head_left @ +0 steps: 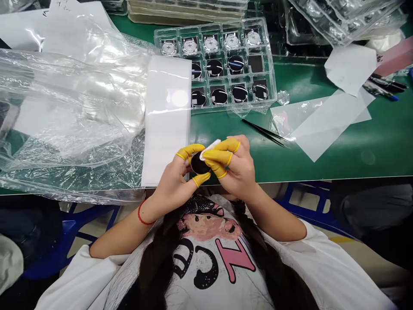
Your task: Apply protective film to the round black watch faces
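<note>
Around us: a clear plastic tray (pixel 270 73) sits toward the far edge of the green mat (pixel 335 159), its cells holding silver-faced discs (pixel 211 43) and black discs (pixel 219 96). Black tweezers (pixel 263 131) lie just right of our hands, beside translucent film sheets (pixel 325 120).
In the way: a crumpled plastic bag (pixel 71 103) fills the mat's left side, near a white paper strip (pixel 166 116) that lies just beside our left hand (pixel 174 183).
Left fingers: curled, pinching a round black disc (pixel 199 163) by its rim.
Right fingers: bent and close together on our right hand (pixel 235 170), pressing a white wipe (pixel 209 149) against the disc.
Disc: held between our hands, over the mat's near edge.
Materials: glossy disc face, thin soft wipe, rubbery yellow finger cots (pixel 217 151).
</note>
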`<state>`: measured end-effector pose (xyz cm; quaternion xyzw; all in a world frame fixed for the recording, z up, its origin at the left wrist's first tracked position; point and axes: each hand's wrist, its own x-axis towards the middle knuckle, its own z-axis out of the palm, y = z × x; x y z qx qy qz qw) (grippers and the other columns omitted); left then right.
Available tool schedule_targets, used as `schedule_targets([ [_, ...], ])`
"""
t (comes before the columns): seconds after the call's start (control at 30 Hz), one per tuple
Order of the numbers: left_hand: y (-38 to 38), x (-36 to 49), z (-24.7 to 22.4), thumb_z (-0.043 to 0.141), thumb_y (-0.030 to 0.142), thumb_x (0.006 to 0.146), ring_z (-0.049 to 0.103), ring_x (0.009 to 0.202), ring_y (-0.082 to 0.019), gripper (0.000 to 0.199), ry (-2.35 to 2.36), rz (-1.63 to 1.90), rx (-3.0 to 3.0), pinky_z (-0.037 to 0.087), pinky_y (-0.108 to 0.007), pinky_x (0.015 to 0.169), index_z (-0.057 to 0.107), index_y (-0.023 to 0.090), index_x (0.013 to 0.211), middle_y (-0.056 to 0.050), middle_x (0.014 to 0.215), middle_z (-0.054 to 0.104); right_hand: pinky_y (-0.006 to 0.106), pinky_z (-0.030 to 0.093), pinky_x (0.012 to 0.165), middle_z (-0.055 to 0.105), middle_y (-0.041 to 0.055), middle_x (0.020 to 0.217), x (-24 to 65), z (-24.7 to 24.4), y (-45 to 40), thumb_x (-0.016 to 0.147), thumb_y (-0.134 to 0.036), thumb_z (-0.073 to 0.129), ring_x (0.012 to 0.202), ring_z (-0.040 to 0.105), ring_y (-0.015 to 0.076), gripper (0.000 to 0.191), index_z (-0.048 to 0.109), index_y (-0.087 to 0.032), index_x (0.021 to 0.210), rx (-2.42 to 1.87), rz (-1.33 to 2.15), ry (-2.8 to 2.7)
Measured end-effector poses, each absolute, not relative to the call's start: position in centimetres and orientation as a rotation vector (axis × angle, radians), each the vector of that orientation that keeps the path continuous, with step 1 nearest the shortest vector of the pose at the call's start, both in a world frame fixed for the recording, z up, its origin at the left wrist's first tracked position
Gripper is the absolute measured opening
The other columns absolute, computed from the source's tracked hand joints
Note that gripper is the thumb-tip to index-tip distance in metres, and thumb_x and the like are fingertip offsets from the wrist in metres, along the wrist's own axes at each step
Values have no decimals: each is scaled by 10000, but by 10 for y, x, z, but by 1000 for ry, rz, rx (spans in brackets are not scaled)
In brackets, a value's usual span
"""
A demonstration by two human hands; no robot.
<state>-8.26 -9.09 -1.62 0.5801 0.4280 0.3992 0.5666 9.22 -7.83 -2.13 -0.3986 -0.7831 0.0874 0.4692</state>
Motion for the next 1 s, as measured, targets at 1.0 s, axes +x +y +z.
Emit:
schedule_targets([
  [1.0,-97,-104,11,851,134,709,736,821,-102,540,1186,1080,1228,619,-194,786,595,220,1177,16,968,739,420,484,967,684,40,1119,134,-24,-57,970,-310,614,1061,600,209,226,627,-236,1183,-1427,303,-1720],
])
